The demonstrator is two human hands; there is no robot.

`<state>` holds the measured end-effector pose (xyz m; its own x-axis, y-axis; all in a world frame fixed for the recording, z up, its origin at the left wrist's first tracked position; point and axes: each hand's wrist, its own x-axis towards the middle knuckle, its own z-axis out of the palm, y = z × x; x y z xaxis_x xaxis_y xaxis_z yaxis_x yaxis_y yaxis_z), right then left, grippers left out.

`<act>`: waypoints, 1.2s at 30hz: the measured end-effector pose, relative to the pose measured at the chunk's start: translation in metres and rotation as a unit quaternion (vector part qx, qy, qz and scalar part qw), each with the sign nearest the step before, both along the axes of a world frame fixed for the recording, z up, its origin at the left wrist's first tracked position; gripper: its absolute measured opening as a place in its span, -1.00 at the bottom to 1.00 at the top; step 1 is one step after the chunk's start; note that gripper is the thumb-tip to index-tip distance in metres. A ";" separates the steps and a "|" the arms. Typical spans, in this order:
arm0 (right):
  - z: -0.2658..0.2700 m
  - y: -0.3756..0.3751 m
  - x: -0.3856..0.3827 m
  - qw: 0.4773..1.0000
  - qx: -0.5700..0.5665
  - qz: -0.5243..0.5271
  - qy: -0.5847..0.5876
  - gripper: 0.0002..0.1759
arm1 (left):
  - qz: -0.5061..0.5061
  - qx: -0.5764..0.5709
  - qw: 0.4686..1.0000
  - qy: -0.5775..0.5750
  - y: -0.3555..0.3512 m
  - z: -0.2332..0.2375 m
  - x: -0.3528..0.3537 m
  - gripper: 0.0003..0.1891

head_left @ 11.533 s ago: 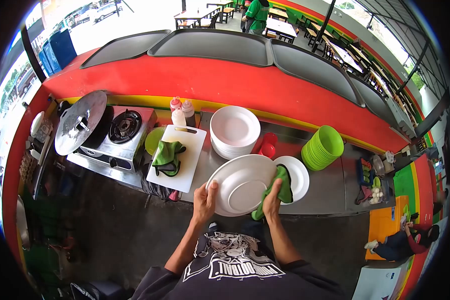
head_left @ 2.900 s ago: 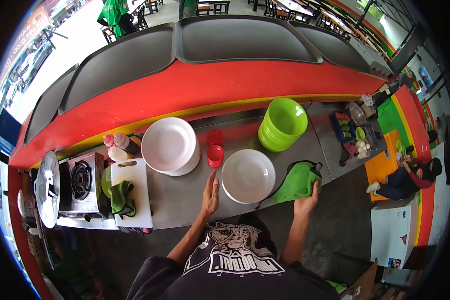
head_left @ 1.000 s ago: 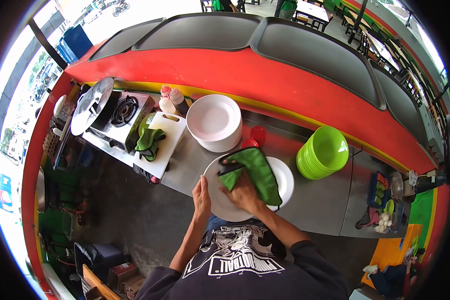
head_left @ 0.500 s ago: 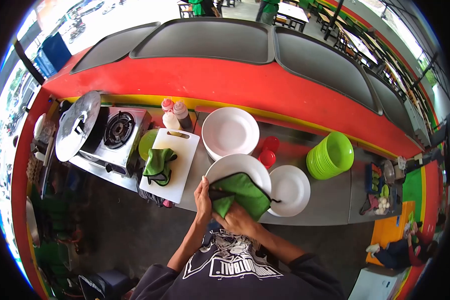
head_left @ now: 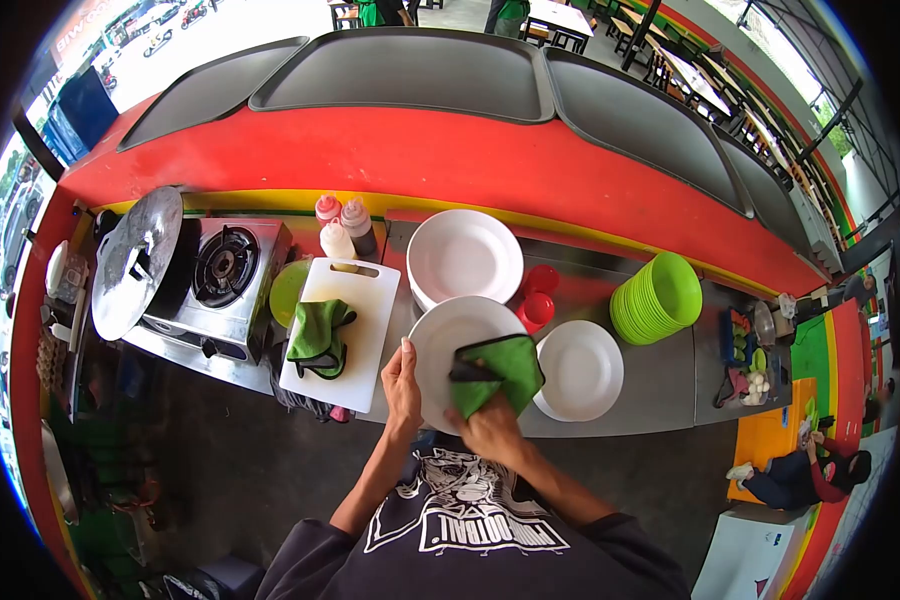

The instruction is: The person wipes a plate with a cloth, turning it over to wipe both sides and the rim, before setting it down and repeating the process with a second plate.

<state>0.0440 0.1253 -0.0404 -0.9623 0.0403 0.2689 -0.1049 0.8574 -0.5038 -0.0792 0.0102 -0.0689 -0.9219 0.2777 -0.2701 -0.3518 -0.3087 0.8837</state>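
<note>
A white plate is tilted toward me above the counter's front edge. My left hand grips its left rim, thumb on the near side. In my right hand is a green cloth with dark edging, pressed against the right part of the plate's inner face. Behind the plate stands a stack of white bowls or deep plates. Another white plate lies to the right. A second green cloth rests crumpled on a white cutting board at the left.
A gas stove and a large metal lid stand at the left. Sauce bottles are behind the board. Red cups and stacked green bowls stand right. Black trays line the red ledge. A person is far right.
The cloth in my right hand has shifted right and bunched up, uncovering the plate's left and middle. My left hand keeps hold of the rim. The whole view has shifted slightly.
</note>
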 end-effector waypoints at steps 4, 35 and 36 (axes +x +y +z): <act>0.000 -0.021 -0.003 0.989 -0.124 0.077 -0.037 -0.44 | -0.045 0.000 0.999 -0.017 0.001 -0.005 0.003 -0.52; 0.051 0.049 -0.034 0.994 -0.096 0.019 -0.051 -0.50 | -0.362 -0.208 0.898 0.137 -0.048 0.057 -0.002 -0.43; 0.054 0.048 -0.035 0.993 -0.103 0.022 -0.058 -0.51 | -0.365 -0.194 0.898 0.149 -0.047 0.063 -0.002 -0.45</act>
